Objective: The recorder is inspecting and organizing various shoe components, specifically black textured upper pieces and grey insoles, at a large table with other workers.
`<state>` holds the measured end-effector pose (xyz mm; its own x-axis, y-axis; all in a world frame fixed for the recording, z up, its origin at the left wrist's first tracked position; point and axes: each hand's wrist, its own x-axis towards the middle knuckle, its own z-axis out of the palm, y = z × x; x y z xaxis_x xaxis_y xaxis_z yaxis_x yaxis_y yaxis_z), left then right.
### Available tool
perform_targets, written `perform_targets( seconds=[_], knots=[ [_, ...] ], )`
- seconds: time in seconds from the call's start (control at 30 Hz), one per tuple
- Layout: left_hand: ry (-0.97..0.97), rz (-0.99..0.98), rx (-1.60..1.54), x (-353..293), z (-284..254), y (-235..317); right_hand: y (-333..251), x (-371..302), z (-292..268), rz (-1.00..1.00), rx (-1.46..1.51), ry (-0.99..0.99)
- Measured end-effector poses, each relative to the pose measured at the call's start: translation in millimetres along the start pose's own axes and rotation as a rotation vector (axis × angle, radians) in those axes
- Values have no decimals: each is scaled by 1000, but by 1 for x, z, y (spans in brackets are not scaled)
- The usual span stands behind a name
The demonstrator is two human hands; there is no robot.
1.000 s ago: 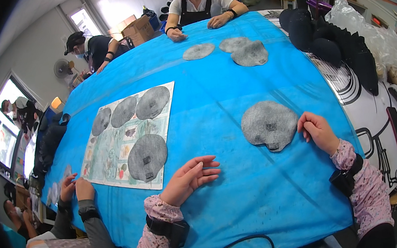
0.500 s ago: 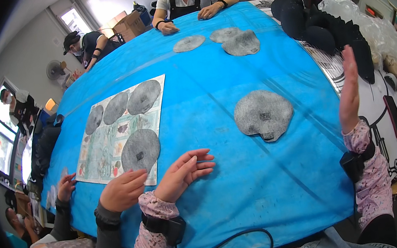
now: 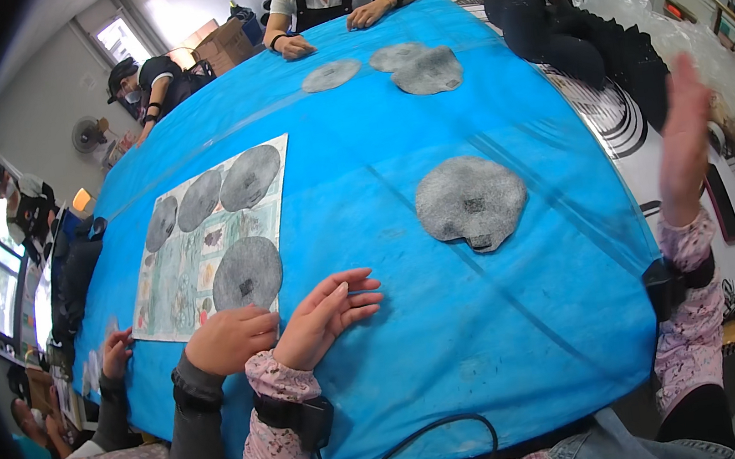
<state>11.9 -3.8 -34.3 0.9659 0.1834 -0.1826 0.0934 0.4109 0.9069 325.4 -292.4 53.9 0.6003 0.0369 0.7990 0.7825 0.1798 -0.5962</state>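
Note:
My left hand (image 3: pixel 328 315) hovers at the near side of the blue-covered table (image 3: pixel 455 347), fingers stretched out and holding nothing. On the right my right hand (image 3: pixel 684 135) is raised with its fingers pointing up. It is slightly blurred, appears empty, and is nearest to the pile of black caps (image 3: pixel 579 47). Between my hands, farther in, lies a round grey felt-like piece (image 3: pixel 472 203) with small dark patches. Left of my left hand is a printed sheet (image 3: pixel 176 299) bearing several similar grey pieces (image 3: pixel 247 272).
At my left, a neighbour's hands (image 3: pixel 232 340) are by the sheet's near edge. Across the table sits another person (image 3: pixel 330 0), with three grey pieces (image 3: pixel 427 70) in front. Clear plastic wrap (image 3: pixel 624 1) and a dark phone-like slab (image 3: pixel 722 202) lie on the right. A black cable (image 3: pixel 428 424) loops along the near edge.
My right hand has swung outward to the right. My left hand holds about the same pose. The whole scene has shifted slightly left and up in view.

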Motion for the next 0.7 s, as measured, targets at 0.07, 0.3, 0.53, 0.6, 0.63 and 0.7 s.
perform_targets(
  seconds=[0.07,0.3,0.53,0.6,0.63,0.7],
  knots=[
    [19,-2,35,-2,1,2,-13,16,-9,-152,-159,115],
    [20,17,24,-1,-3,-1,-64,-22,12,552,1087,-743],
    [-16,54,0,-7,-4,-2,-55,-34,27,594,1137,-632],
    [167,208,217,-8,-5,-4,-30,-35,35,616,909,-440],
    [168,399,391,-4,-8,-5,-10,-37,36,487,539,-446],
    [205,548,570,2,-2,5,20,-41,35,298,-31,-585]
  ],
)
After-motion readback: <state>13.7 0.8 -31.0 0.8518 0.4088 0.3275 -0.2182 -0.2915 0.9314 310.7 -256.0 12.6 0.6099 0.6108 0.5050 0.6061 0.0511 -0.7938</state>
